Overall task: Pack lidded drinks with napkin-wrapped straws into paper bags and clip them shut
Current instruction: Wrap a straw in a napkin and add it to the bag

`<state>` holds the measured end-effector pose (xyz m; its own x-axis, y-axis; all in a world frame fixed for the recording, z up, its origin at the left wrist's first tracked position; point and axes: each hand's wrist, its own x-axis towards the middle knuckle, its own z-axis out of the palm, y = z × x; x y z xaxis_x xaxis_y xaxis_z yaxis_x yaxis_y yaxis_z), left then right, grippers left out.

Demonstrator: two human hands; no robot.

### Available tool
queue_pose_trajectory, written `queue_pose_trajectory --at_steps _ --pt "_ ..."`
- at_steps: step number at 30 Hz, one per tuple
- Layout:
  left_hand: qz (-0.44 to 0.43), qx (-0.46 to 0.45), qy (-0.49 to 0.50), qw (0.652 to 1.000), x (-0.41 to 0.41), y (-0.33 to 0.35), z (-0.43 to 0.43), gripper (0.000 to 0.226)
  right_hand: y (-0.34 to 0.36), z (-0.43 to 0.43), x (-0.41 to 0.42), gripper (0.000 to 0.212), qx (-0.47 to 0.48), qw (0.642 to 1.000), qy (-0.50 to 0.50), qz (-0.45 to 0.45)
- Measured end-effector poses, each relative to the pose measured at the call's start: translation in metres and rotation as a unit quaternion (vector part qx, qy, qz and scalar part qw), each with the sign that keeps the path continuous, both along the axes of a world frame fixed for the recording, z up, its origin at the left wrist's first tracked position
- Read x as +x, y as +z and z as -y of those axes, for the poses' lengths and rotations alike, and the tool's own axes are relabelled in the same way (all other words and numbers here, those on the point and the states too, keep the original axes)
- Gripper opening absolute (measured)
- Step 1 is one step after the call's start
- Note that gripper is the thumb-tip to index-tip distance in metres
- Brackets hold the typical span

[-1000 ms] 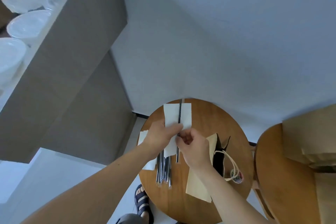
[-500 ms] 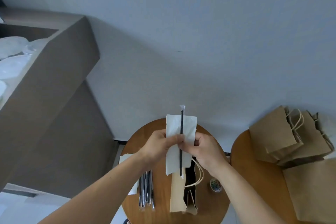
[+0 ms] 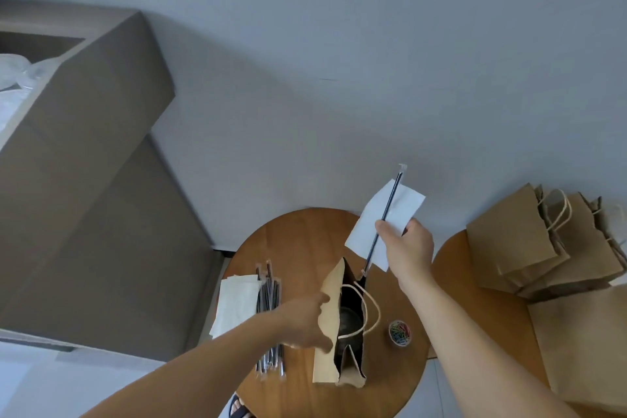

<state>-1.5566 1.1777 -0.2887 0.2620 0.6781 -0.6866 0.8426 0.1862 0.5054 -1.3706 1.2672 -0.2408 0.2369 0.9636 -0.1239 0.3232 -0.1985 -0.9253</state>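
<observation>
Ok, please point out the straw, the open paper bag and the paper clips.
straw (image 3: 386, 210), head view, middle of its dark shaft.
open paper bag (image 3: 325, 370), head view, its near left wall.
paper clips (image 3: 400, 332), head view, middle of the coloured heap.

A black straw (image 3: 386, 210) and a white napkin (image 3: 364, 234) are pinched together in the right hand (image 3: 405, 248), tilted above the open paper bag (image 3: 327, 363); the bag's left wall is gripped by the left hand (image 3: 305, 319); a dark lidded drink (image 3: 349, 317) is seen inside; the bag stands on a round wooden table (image 3: 295, 248), between wrapped straws (image 3: 269, 295) and a tub of coloured paper clips (image 3: 399, 332); folded bags (image 3: 515, 241) are stacked at right.
</observation>
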Motion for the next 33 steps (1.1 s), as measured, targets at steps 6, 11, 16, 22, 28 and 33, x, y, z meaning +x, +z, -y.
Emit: queue_pose_trajectory --at_steps 6,11,16,22,28,33 --pt "-0.131 0.062 0.017 0.989 0.039 -0.016 0.004 0.055 -0.032 -0.016 -0.03 0.013 -0.042 0.999 -0.014 0.008" --pt "-0.071 0.013 0.128 0.989 0.035 -0.021 0.01 0.027 -0.053 -0.004 -0.053 0.014 -0.119 0.986 0.059 0.097" --pt "0.008 -0.04 0.216 0.975 0.026 -0.033 0.019 0.028 -0.055 0.009 -0.062 0.01 -0.21 0.948 0.121 0.205" --pt "0.046 -0.069 0.323 0.943 0.015 -0.04 0.02 0.026 -0.057 0.025 -0.024 0.02 -0.181 0.9 0.223 0.327" --pt "0.083 -0.047 0.276 0.956 0.023 -0.041 0.019 0.024 -0.092 0.062 -0.014 0.01 -0.205 0.868 0.305 0.334" --pt "0.032 0.011 0.241 0.97 0.015 -0.039 0.025 0.024 -0.129 0.067 -0.015 0.008 -0.293 0.855 0.304 0.301"
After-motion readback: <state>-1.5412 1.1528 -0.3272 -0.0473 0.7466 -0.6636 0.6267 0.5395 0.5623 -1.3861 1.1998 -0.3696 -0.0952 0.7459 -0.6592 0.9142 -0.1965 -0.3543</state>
